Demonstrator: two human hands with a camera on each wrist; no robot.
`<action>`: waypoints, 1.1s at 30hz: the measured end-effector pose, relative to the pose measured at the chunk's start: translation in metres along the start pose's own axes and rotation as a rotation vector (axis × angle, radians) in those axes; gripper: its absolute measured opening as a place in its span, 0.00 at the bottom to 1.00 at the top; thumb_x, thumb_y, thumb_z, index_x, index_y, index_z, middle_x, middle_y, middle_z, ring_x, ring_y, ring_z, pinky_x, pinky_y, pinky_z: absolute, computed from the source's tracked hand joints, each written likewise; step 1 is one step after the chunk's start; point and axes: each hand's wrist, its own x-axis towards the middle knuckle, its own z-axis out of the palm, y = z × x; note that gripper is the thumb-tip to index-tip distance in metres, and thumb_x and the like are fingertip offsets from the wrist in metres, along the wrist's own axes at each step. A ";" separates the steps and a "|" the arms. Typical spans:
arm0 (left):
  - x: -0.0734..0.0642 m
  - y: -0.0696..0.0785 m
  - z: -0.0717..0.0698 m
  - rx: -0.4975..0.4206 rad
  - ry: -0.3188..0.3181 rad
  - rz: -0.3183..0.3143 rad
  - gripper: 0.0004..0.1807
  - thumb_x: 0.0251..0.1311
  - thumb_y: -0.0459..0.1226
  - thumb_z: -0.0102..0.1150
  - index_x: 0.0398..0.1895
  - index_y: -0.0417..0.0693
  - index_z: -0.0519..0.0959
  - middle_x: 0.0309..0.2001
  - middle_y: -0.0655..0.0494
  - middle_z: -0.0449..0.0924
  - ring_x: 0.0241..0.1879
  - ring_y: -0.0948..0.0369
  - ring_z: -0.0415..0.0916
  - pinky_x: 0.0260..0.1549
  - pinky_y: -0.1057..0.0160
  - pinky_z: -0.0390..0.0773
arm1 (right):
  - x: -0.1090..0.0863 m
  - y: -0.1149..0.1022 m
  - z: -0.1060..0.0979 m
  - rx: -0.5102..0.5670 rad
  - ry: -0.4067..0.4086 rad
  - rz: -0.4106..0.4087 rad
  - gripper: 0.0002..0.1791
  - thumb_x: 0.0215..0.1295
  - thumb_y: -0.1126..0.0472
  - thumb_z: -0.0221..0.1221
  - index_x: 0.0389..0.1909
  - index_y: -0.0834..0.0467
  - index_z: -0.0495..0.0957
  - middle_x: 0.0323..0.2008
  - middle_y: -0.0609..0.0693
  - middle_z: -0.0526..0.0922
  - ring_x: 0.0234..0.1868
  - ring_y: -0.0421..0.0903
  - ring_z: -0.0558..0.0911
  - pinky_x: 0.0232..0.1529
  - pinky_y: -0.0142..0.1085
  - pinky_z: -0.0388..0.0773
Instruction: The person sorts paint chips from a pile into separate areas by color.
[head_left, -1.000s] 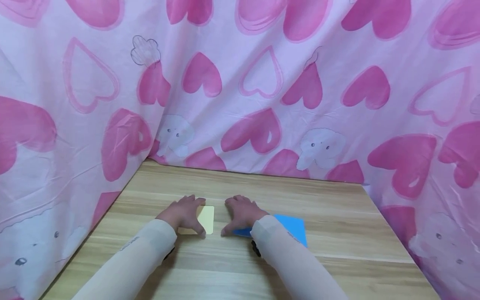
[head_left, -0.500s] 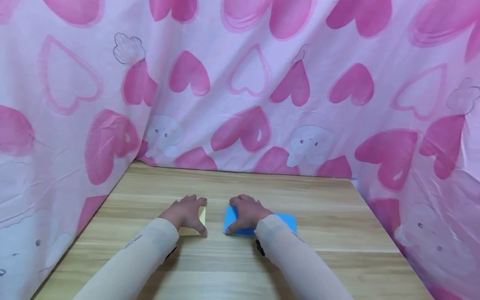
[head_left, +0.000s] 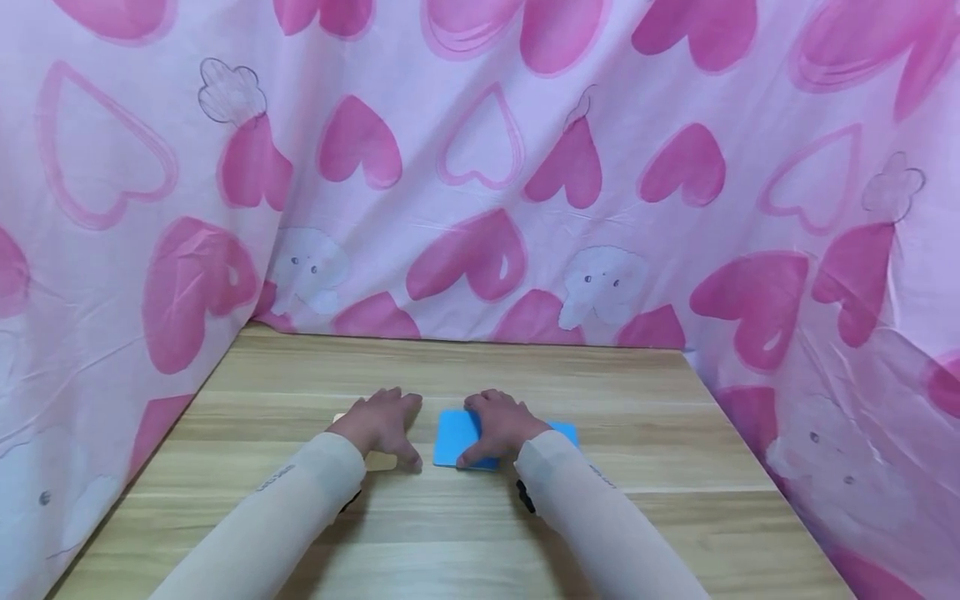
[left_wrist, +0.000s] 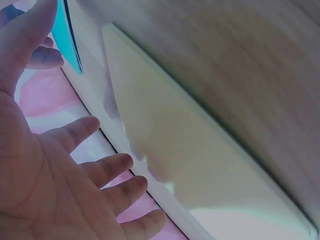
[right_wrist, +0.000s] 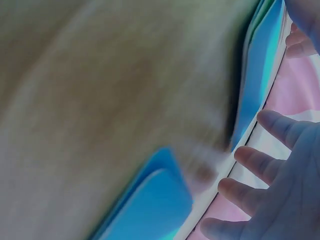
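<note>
Over a pale yellow card (left_wrist: 165, 125), lying at left on the wooden desk (head_left: 637, 433), holds the left hand (head_left: 378, 423) with relaxed, outspread fingers. Over blue cards (head_left: 453, 437) farther right, lying in two groups, holds the right hand (head_left: 501, 427), fingers likewise spread. Wears cream sleeves (head_left: 277, 517) on both arms. Faces a pink heart-print cloth (head_left: 480, 200) along the far edge and both sides.

Pale pink fabric (head_left: 420, 221) hangs behind and along both sides of a light wood-grain tabletop (head_left: 442, 542), creased and softly folded. It is printed with solid hearts (head_left: 686, 167), outlined hearts (head_left: 480, 137) and fluffy white cartoon animals (head_left: 606, 283). Soft light shows faint streaks running across the tabletop's grain pattern.
</note>
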 end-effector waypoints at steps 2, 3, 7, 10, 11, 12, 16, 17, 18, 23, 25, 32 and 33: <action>0.001 0.002 0.002 0.000 -0.003 0.005 0.59 0.27 0.58 0.79 0.70 0.56 0.64 0.72 0.44 0.57 0.73 0.42 0.46 0.66 0.33 0.46 | -0.001 0.002 0.001 -0.003 -0.002 0.004 0.57 0.33 0.27 0.71 0.68 0.45 0.65 0.67 0.48 0.65 0.69 0.51 0.61 0.66 0.64 0.54; 0.001 0.003 0.003 -0.001 -0.005 0.007 0.59 0.27 0.58 0.79 0.70 0.56 0.64 0.72 0.44 0.57 0.73 0.42 0.46 0.66 0.33 0.46 | -0.002 0.003 0.001 -0.006 -0.005 0.006 0.58 0.33 0.26 0.70 0.69 0.44 0.64 0.68 0.48 0.64 0.69 0.51 0.61 0.66 0.63 0.54; 0.003 0.007 0.007 0.002 -0.004 0.015 0.58 0.28 0.59 0.78 0.70 0.57 0.64 0.72 0.45 0.56 0.73 0.43 0.46 0.67 0.35 0.45 | -0.004 0.006 0.001 -0.014 -0.006 0.012 0.59 0.32 0.24 0.69 0.69 0.44 0.63 0.68 0.48 0.64 0.69 0.51 0.61 0.66 0.63 0.55; 0.005 0.010 0.007 0.008 0.004 0.022 0.58 0.28 0.59 0.78 0.71 0.59 0.64 0.72 0.45 0.56 0.73 0.44 0.46 0.67 0.35 0.45 | -0.005 0.009 0.001 -0.005 -0.002 0.018 0.60 0.31 0.23 0.68 0.70 0.44 0.63 0.68 0.48 0.64 0.68 0.52 0.62 0.66 0.63 0.56; 0.006 0.011 0.008 0.011 0.005 0.024 0.58 0.28 0.59 0.78 0.70 0.59 0.64 0.72 0.46 0.57 0.73 0.44 0.46 0.67 0.35 0.45 | -0.005 0.010 0.001 -0.002 -0.002 0.019 0.60 0.31 0.23 0.67 0.70 0.44 0.63 0.68 0.48 0.64 0.68 0.52 0.62 0.66 0.62 0.57; 0.007 0.012 0.008 0.017 0.004 0.024 0.58 0.28 0.60 0.78 0.70 0.60 0.64 0.72 0.46 0.57 0.73 0.44 0.46 0.67 0.35 0.45 | -0.006 0.011 0.000 0.000 -0.003 0.022 0.60 0.31 0.22 0.67 0.70 0.43 0.63 0.68 0.47 0.64 0.68 0.51 0.62 0.66 0.61 0.57; 0.009 0.014 0.008 0.024 0.001 0.035 0.58 0.28 0.60 0.78 0.70 0.60 0.64 0.72 0.47 0.58 0.73 0.44 0.46 0.67 0.34 0.45 | -0.008 0.013 0.000 0.005 -0.007 0.019 0.60 0.31 0.23 0.67 0.70 0.43 0.63 0.68 0.48 0.64 0.66 0.52 0.63 0.66 0.60 0.59; 0.010 0.015 0.008 0.025 0.000 0.037 0.58 0.28 0.60 0.78 0.70 0.60 0.64 0.72 0.47 0.58 0.73 0.44 0.46 0.67 0.34 0.45 | -0.008 0.014 -0.001 0.003 -0.007 0.017 0.60 0.32 0.23 0.67 0.70 0.43 0.63 0.68 0.47 0.64 0.66 0.51 0.63 0.66 0.60 0.59; 0.011 0.016 0.008 0.028 0.000 0.039 0.58 0.28 0.60 0.78 0.70 0.60 0.64 0.72 0.47 0.58 0.73 0.45 0.46 0.67 0.34 0.45 | -0.009 0.014 -0.001 0.003 -0.008 0.015 0.60 0.32 0.23 0.68 0.70 0.44 0.63 0.68 0.48 0.64 0.66 0.51 0.64 0.65 0.60 0.59; 0.016 0.019 0.010 0.038 0.000 0.046 0.58 0.27 0.59 0.78 0.70 0.61 0.65 0.72 0.47 0.58 0.73 0.44 0.46 0.66 0.33 0.46 | -0.010 0.015 0.000 -0.003 -0.010 0.017 0.60 0.31 0.24 0.68 0.69 0.43 0.63 0.67 0.47 0.65 0.64 0.51 0.65 0.64 0.59 0.62; 0.018 0.021 0.011 0.036 0.000 0.047 0.58 0.26 0.59 0.79 0.69 0.61 0.65 0.71 0.47 0.58 0.73 0.43 0.47 0.66 0.33 0.47 | -0.010 0.016 0.001 -0.007 -0.015 0.028 0.60 0.29 0.23 0.69 0.69 0.42 0.63 0.67 0.47 0.64 0.63 0.51 0.65 0.63 0.58 0.63; 0.020 0.029 0.013 0.049 0.011 0.048 0.57 0.24 0.57 0.80 0.68 0.60 0.67 0.69 0.48 0.61 0.71 0.44 0.49 0.65 0.32 0.49 | -0.011 0.018 0.002 -0.015 -0.021 0.058 0.60 0.27 0.24 0.70 0.68 0.42 0.64 0.66 0.46 0.64 0.62 0.51 0.66 0.60 0.56 0.67; 0.020 0.029 0.014 0.048 0.012 0.050 0.57 0.24 0.57 0.80 0.67 0.59 0.68 0.69 0.48 0.61 0.71 0.44 0.50 0.65 0.32 0.49 | -0.011 0.018 0.001 -0.014 -0.020 0.061 0.60 0.28 0.25 0.70 0.68 0.42 0.64 0.66 0.46 0.64 0.62 0.51 0.66 0.60 0.57 0.67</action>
